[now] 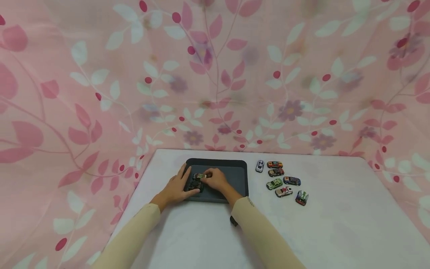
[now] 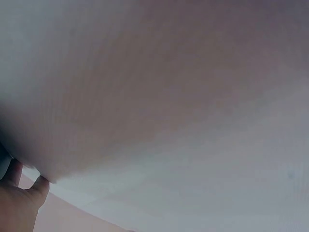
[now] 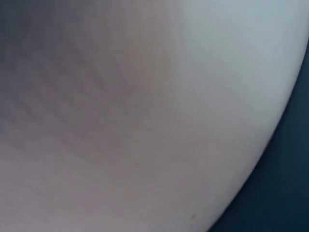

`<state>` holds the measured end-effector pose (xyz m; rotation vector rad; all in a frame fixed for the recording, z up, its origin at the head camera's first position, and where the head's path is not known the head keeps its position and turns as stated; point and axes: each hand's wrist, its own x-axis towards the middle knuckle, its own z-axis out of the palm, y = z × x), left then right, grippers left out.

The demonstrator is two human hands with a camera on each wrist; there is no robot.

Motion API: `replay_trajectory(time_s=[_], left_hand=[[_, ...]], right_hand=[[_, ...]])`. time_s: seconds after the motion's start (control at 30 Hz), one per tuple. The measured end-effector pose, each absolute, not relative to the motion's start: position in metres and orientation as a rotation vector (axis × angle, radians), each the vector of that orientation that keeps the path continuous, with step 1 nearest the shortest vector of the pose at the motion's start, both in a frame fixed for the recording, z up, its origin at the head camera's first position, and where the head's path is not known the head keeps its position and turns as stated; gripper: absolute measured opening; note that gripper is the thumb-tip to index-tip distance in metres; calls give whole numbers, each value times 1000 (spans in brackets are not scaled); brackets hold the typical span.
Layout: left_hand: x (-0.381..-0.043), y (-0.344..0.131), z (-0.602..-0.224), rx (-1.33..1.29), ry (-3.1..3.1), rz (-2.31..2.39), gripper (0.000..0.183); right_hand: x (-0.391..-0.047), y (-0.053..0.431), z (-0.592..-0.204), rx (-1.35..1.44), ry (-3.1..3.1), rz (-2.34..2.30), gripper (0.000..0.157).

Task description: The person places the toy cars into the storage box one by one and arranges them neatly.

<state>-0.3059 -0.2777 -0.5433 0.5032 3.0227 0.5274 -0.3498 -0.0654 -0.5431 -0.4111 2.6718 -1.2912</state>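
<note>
Seven toy cars (image 1: 283,181) beside tray (image 1: 240,178)

Seven small toy cars (image 1: 282,181) lay in a loose cluster on the white worktop (image 1: 336,224), right of centre in the frame. A pink cloth printed with leaves and flowers (image 1: 215,74) filled the upper frame and both sides.

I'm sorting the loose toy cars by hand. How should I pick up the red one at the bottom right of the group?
Pinch the red car across its two long sides, coming from above. It sits on its wheels on the white table, angled, with open space on its right; the white car lies close on its left.
</note>
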Motion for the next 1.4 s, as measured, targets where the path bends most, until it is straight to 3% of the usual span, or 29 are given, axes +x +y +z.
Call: replay_trajectory(time_s=[0.93, 1.4], left_hand=[[-301, -278, -538, 474, 3006, 515, 104], [-305, -277, -542, 463, 3007, 511, 108]], right_hand=[[-346, -66, -546, -441, 2687, -1317, 26], [-348, -60, -543, -441, 2632, -1364, 34]])
